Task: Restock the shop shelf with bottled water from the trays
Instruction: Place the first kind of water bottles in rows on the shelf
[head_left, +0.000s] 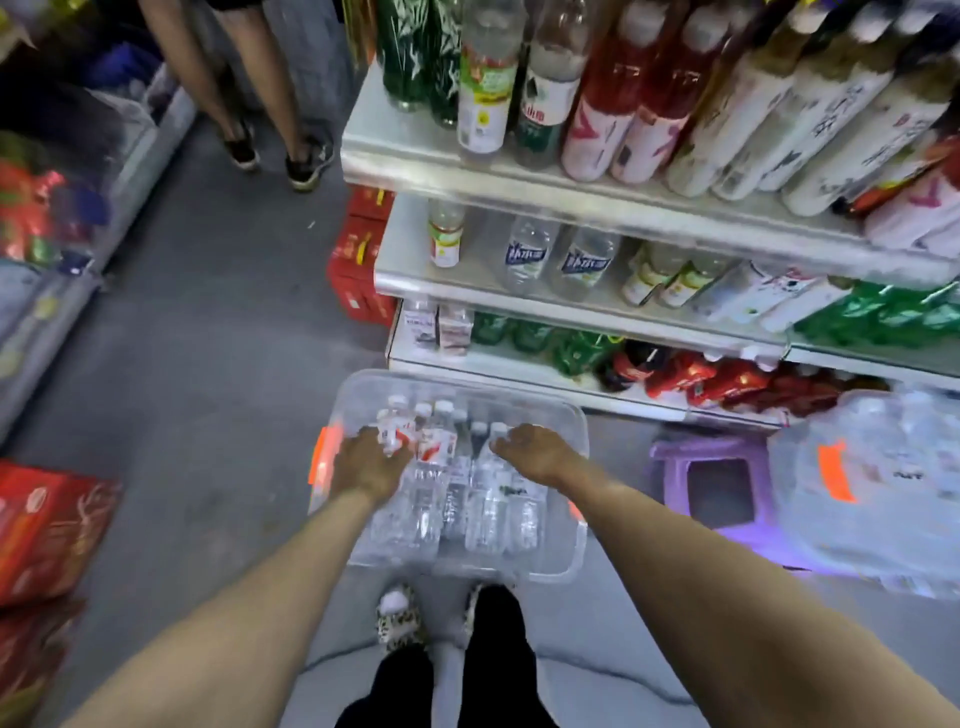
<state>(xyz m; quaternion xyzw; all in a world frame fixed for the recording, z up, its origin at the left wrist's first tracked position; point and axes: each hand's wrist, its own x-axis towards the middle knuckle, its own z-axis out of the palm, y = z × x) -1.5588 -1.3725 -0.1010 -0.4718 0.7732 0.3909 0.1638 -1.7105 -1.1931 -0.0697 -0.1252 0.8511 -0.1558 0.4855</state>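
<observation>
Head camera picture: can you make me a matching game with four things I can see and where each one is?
Things:
1. clear tray
2. purple stool
3. red carton
4. left hand

Places:
a. gripping a red-label bottle
b. on the floor, far left
c. on the floor, just ahead of the person's feet
d. on the floor, right of the tray

Pairs: 1-c, 2-d, 3-b, 4-a.

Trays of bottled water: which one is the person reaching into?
The clear tray straight ahead on the floor, with left hand and right hand at its bottles; the other tray lies far right, untouched.
</observation>
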